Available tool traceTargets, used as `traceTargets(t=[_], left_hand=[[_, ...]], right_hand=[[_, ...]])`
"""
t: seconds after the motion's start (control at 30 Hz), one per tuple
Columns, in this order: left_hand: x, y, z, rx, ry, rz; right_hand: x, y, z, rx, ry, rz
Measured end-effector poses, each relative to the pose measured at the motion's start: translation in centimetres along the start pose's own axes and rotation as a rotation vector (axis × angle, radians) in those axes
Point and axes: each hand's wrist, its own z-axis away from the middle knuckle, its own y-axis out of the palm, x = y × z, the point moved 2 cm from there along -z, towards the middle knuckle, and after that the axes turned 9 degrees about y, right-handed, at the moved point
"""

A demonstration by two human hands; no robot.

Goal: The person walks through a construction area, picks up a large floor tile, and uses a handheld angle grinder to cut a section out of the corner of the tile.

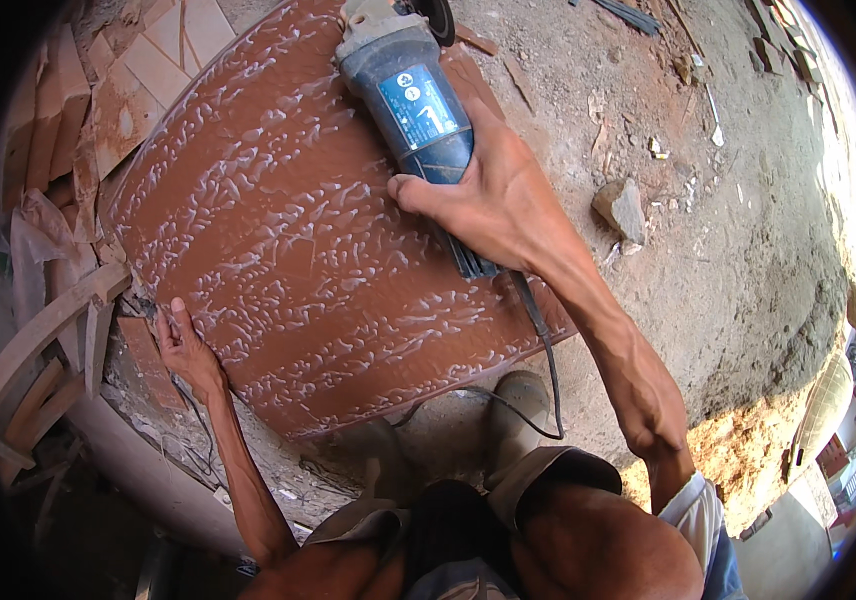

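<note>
My right hand (488,190) is wrapped round the blue body of an angle grinder (413,105), its thumb lying across the casing. The tool's metal head and dark disc (438,18) point away from me, at the top of the view. Beneath it lies a broad reddish-brown tile-like slab (278,255) with a wavy, glossy surface. Along the slab's left edge rests my left hand (188,355), fingers apart and nothing held; whether it presses on the edge I cannot tell. A black cord (538,320) runs from the grinder's rear end down toward my feet.
Cut tile pieces (153,75) are stacked at the far left. Curved wooden strips (58,320) lean below them. A grey stone (621,210) and scattered chips lie on the dusty ground (728,260) to the right. My boots (520,410) stand at the slab's near edge.
</note>
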Motion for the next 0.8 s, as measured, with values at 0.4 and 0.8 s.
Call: traceTargets(t=[0.4,0.8], left_hand=[[0.5,0.3,0.2,-0.03,0.053,-0.054],[0.1,1.0,0.5,0.01,0.02,-0.073]], right_hand=[[-0.4,0.3,-0.2,0.033,0.039,-0.033],[-1.4,0.2,-0.5,0.032,0.031,-0.012]])
